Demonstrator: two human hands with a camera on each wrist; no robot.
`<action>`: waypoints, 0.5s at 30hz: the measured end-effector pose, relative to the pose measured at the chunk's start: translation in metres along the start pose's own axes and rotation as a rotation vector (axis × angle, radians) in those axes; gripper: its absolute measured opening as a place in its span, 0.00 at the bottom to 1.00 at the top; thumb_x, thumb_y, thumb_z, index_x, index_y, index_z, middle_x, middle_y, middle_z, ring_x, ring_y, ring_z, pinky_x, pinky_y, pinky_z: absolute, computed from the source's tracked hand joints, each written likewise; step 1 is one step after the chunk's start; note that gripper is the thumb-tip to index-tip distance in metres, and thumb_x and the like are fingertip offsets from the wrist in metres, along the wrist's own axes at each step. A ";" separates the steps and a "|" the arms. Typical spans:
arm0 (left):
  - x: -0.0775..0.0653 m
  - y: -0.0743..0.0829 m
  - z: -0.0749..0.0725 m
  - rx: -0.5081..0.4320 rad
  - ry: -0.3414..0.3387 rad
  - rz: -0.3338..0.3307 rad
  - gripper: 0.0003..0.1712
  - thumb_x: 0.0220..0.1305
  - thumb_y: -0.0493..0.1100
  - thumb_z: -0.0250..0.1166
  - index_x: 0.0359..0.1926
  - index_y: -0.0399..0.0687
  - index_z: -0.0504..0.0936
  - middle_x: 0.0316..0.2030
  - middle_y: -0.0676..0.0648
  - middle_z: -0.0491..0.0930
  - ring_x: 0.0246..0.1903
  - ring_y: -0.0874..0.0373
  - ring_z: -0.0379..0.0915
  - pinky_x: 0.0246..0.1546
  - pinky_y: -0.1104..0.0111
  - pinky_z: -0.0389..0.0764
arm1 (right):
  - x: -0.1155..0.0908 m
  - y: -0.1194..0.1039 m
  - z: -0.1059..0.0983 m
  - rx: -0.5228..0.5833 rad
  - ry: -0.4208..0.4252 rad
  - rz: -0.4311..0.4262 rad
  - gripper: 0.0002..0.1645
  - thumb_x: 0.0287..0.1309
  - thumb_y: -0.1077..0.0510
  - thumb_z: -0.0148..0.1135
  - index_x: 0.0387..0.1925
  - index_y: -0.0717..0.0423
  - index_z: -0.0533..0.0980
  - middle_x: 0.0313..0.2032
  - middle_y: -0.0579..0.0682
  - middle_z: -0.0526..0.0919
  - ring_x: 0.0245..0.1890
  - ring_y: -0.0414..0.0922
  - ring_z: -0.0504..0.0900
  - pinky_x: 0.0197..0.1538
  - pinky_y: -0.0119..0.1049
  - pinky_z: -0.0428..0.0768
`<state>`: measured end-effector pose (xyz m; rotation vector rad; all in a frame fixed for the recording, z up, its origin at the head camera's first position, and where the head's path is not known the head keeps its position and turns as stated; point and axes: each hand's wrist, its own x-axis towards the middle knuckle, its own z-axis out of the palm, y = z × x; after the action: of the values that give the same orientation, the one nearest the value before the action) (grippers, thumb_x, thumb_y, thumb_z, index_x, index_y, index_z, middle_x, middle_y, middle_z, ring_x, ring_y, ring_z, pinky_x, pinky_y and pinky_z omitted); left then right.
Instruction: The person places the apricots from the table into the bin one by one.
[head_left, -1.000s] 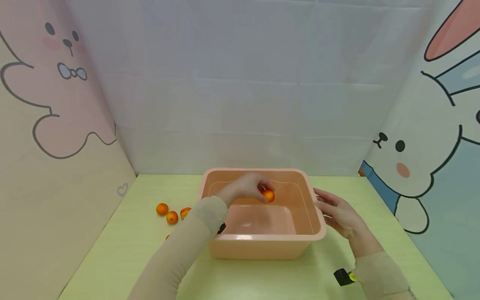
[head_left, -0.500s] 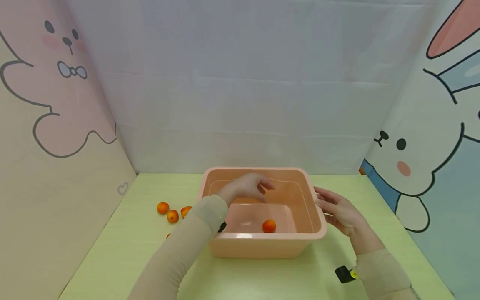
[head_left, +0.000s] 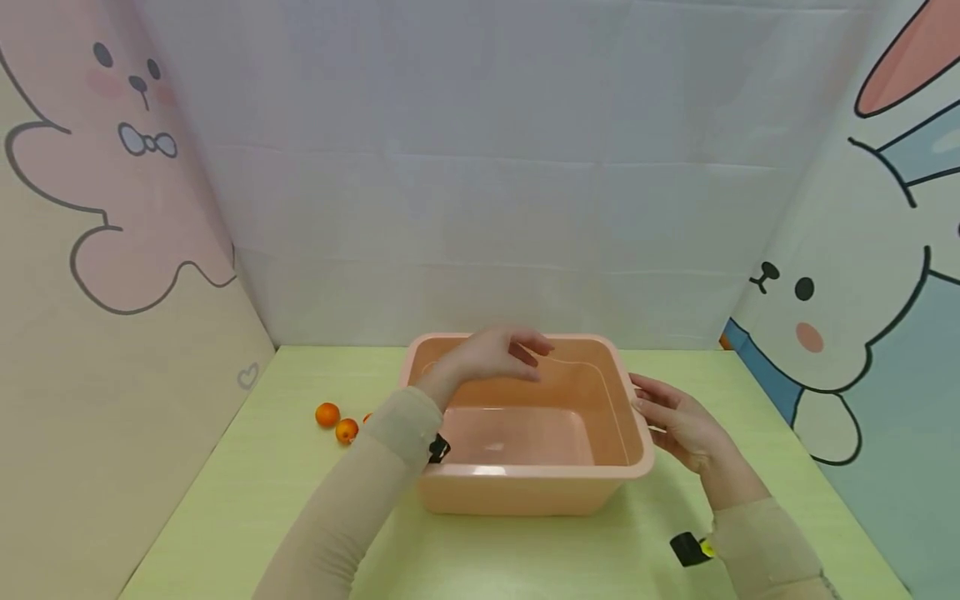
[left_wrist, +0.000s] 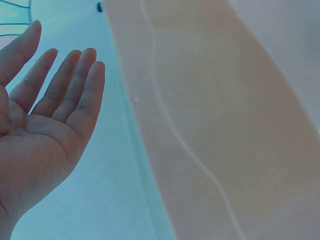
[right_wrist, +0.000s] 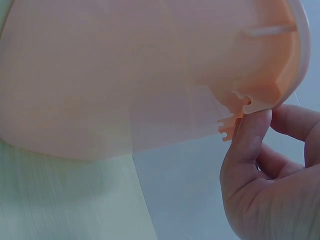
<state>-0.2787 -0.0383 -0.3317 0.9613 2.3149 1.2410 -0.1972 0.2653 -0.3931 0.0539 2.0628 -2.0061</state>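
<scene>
A pink plastic basin point(head_left: 525, 493) stands on the table in the head view. My left hand point(head_left: 491, 354) is over its back left part, fingers extended and spread. In the left wrist view the palm of that hand point(left_wrist: 50, 120) shows bare, with the basin's wall point(left_wrist: 225, 110) beside it. My right hand point(head_left: 681, 423) pinches the basin's right rim. The right wrist view shows the thumb and forefinger of that hand point(right_wrist: 275, 170) at the rim's corner. No fruit shows inside the basin; its near floor is hidden by the front wall.
Small oranges point(head_left: 327, 415) lie on the pale green table point(head_left: 247, 517) left of the basin, one partly hidden by the left sleeve point(head_left: 367, 475). A white backdrop point(head_left: 480, 183) rises behind, and cartoon-printed panels flank both sides.
My left hand let go of a small orange, which dropped to the basin floor and then went out of sight. That hand then rose slightly left. The right hand stayed at the rim.
</scene>
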 end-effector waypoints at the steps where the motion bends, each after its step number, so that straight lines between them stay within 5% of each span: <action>1: -0.002 0.003 -0.002 -0.004 0.008 0.011 0.28 0.61 0.36 0.71 0.62 0.41 0.77 0.58 0.42 0.78 0.53 0.52 0.78 0.50 0.69 0.80 | 0.000 0.000 0.000 0.002 -0.003 -0.003 0.42 0.70 0.55 0.59 0.76 0.61 0.51 0.48 0.41 0.78 0.44 0.39 0.81 0.46 0.33 0.83; 10: -0.033 0.018 -0.027 -0.024 0.076 0.095 0.30 0.61 0.40 0.72 0.64 0.48 0.77 0.58 0.50 0.78 0.54 0.53 0.77 0.53 0.67 0.79 | 0.000 -0.001 0.000 -0.007 -0.015 -0.004 0.41 0.70 0.55 0.58 0.76 0.61 0.51 0.48 0.41 0.78 0.44 0.39 0.81 0.46 0.34 0.83; 15: -0.054 0.017 -0.040 -0.058 0.155 0.145 0.29 0.60 0.37 0.72 0.63 0.45 0.78 0.57 0.47 0.79 0.53 0.56 0.78 0.53 0.64 0.79 | 0.000 -0.001 0.000 -0.010 -0.013 0.000 0.42 0.70 0.55 0.58 0.76 0.61 0.51 0.49 0.41 0.78 0.44 0.39 0.81 0.47 0.34 0.83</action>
<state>-0.2559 -0.0932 -0.2961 1.0637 2.3447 1.4804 -0.1975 0.2652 -0.3919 0.0388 2.0645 -1.9913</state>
